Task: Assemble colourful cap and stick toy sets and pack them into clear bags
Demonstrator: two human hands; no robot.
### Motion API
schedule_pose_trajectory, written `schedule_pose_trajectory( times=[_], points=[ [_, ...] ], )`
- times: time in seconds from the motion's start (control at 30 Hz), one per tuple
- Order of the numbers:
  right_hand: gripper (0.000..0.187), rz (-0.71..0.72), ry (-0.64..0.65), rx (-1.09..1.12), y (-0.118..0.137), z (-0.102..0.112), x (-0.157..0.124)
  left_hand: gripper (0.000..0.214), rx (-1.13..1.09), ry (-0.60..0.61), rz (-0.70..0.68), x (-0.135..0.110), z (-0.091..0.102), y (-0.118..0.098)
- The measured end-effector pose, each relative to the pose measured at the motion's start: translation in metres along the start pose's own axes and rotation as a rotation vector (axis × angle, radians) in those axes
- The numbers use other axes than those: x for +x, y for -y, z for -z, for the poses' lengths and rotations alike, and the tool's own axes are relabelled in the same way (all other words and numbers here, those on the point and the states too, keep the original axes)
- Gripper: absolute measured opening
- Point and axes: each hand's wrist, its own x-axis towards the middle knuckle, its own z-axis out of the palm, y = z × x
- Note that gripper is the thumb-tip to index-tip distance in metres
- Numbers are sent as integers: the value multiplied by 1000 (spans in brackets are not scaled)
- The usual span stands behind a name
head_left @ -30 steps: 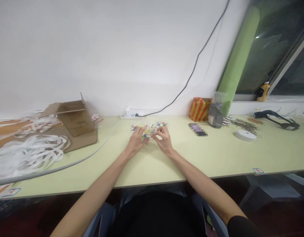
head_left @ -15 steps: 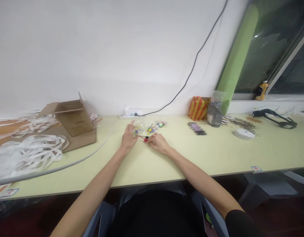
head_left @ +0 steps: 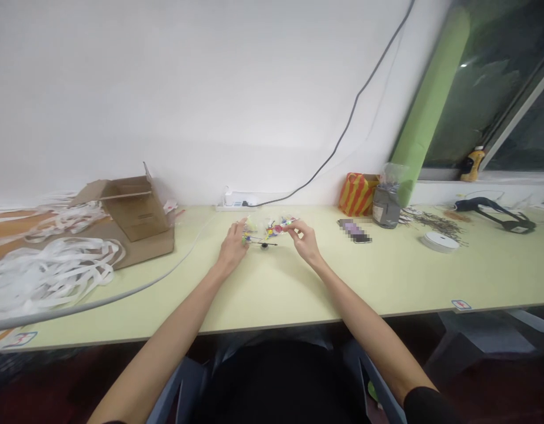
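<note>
Left hand [head_left: 233, 250]: I log it pinching a coloured piece [head_left: 246, 237] just above the table [head_left: 387, 277]. Right hand [head_left: 304, 240]: pinching a red piece [head_left: 281, 228] beside the small bags [head_left: 271, 224]. Risk: light pinch, tiny parts may slip and scatter.

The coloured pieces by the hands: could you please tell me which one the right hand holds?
The red piece, pinched by the right hand; the black one lies on the table.

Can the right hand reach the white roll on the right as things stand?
Probably yes: the table between right hand and white roll is mostly bare, and the arm is bent.
</note>
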Motion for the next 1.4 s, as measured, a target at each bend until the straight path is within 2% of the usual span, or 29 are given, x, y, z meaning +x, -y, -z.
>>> schedule_pose_trajectory(
  times=[0.07, 0.13, 0.3, 0.4, 0.47, 0.57, 0.6, 0.67, 0.8, 0.87, 1.0, 1.27, 1.33, 1.4],
  points=[
    [21, -22, -42, 2, 0, 1, 0, 79, -2, 15, -1, 0, -2, 1],
    [19, -1, -23, 21, 1, -1, -2, 80, -20, 34, -21, 0, -3, 1],
    [23, 166, 164, -10, 14, -17, -11, 84, -83, 91, -188, -3, -6, -6],
    [35, 235, 289, -92, 20, -23, -14, 81, -92, 73, -211, -5, -8, -11],
    [41, 230, 255, -102, 19, -23, -14, 80, -94, 44, -177, -4, -8, -12],
    [45, 120, 58, -94, 9, -21, -13, 80, -66, 7, -110, -2, -6, -8],
    [45, 79, 35, -111, 5, -22, -14, 80, -43, 0, -91, -2, -4, -6],
    [41, 30, 111, -190, -6, -24, -17, 78, 12, -12, -60, 0, -1, -3],
    [37, 25, 402, -346, -20, -35, -25, 78, 85, -6, -26, 1, 5, -1],
    [39, 17, 439, -363, -24, -38, -26, 80, 102, 4, -16, 0, 6, -2],
    [38, -24, 323, -341, -31, -32, -20, 80, 137, 18, 0, 0, 3, 0],
    [21, -137, -62, -143, -32, -3, 0, 80, 153, 67, 29, -2, -2, 7],
    [20, -159, -110, -87, -26, -1, 1, 81, 115, 79, 23, -2, -3, 7],
    [18, -152, -96, -46, -18, -2, 1, 84, 34, 93, -1, -2, -6, 5]
  ],
)
